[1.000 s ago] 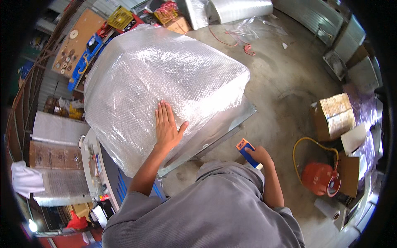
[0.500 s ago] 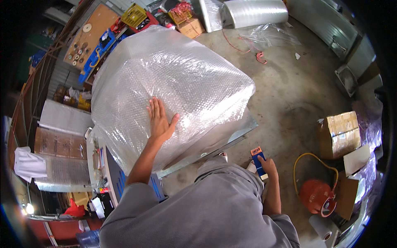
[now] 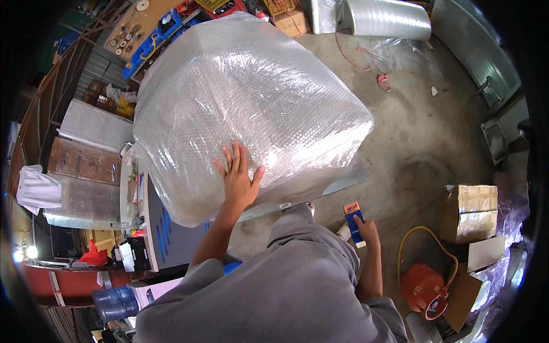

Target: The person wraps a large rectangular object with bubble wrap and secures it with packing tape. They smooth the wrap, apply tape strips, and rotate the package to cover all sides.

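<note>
The person's left hand (image 3: 237, 180) lies flat and open, fingers spread, pressed against the near face of a large bulky object wrapped in clear bubble plastic (image 3: 251, 103). It grips nothing; the palm only rests on the wrap. The wrapped object fills the middle of the scene and sits on a grey metal platform (image 3: 337, 183), whose edge shows below and to the right of the wrap.

The right hand (image 3: 366, 231) hangs low at the person's right side, well apart from the wrapped object, closed around a blue and orange handheld tape dispenser (image 3: 353, 220). The dispenser's orange end points away from the person, over the concrete floor (image 3: 417, 143).

On the far side lies a roll of bubble plastic (image 3: 389, 20) beside a brown cardboard box (image 3: 291, 23). On the right near side stand an orange-red gas cylinder (image 3: 423, 288) with a yellow hose (image 3: 412, 240) looping from it, and a taped cardboard carton (image 3: 469, 211). At the near left, a clear blue water bottle (image 3: 114, 303) lies by a white machine with blue markings (image 3: 160, 228).
</note>
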`<state>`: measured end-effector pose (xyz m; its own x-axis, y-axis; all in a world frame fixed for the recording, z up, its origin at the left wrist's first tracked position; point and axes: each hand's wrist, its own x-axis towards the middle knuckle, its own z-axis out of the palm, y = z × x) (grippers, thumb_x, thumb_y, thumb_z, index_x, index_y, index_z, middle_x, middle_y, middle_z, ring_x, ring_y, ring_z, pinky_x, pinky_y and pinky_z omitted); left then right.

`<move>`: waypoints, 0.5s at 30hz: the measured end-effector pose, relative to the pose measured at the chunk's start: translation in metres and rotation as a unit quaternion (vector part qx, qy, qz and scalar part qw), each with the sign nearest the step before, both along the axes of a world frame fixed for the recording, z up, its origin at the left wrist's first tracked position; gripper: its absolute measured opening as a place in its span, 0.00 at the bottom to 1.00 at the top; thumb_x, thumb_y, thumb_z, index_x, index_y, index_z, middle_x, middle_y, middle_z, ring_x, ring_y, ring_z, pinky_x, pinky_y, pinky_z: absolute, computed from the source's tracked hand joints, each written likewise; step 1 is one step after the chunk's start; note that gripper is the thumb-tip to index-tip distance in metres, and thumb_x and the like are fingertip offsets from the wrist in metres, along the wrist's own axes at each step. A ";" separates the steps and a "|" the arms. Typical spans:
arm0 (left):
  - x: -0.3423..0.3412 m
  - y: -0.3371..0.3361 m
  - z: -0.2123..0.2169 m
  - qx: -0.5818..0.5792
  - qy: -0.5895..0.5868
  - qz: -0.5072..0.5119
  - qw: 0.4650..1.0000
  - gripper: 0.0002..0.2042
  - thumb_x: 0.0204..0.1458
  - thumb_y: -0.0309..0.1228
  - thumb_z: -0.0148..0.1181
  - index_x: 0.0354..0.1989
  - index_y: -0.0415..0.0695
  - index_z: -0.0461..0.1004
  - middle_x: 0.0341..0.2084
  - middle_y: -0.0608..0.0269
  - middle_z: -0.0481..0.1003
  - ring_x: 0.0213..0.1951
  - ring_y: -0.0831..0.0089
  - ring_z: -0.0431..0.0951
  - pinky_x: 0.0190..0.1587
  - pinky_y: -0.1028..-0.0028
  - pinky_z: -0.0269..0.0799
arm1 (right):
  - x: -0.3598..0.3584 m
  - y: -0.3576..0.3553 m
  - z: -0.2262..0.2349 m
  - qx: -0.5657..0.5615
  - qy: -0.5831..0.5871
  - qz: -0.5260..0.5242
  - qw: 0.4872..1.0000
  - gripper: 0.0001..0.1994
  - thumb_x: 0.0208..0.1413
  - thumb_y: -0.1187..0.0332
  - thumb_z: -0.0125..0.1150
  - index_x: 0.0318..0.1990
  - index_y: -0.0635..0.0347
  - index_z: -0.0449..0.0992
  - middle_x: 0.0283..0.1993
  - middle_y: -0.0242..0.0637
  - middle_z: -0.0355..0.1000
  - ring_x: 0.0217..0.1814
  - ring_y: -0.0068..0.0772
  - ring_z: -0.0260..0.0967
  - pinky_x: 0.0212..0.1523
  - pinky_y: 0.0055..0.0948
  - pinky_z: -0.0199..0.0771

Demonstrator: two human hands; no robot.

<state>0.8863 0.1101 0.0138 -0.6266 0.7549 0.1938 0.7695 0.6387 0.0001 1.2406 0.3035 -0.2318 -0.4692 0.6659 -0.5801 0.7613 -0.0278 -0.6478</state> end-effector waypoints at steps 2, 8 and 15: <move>0.012 0.000 0.002 -0.012 -0.015 0.024 1.000 0.40 0.65 0.51 0.47 0.74 0.32 0.46 0.76 0.47 0.40 0.76 0.44 0.28 0.67 0.33 0.10 | 0.008 0.001 0.000 -0.019 0.001 -0.021 1.000 0.38 0.56 0.37 0.59 0.34 0.77 0.80 0.32 0.67 0.76 0.40 0.61 0.79 0.41 0.50 0.75; 0.054 -0.013 0.017 -0.065 -0.060 0.030 0.996 0.36 0.64 0.49 0.47 0.71 0.32 0.54 0.75 0.49 0.49 0.76 0.43 0.31 0.65 0.30 0.11 | 0.047 -0.005 -0.020 -0.014 -0.034 -0.049 0.998 0.38 0.56 0.38 0.60 0.35 0.78 0.80 0.34 0.67 0.76 0.42 0.64 0.78 0.44 0.52 0.75; -0.015 0.026 0.032 0.052 -0.024 -0.005 0.998 0.33 0.65 0.48 0.46 0.71 0.35 0.57 0.74 0.52 0.52 0.76 0.51 0.44 0.69 0.36 0.13 | 0.066 -0.005 -0.025 -0.027 -0.081 -0.025 0.996 0.39 0.55 0.37 0.60 0.37 0.80 0.79 0.36 0.70 0.75 0.45 0.66 0.78 0.44 0.51 0.74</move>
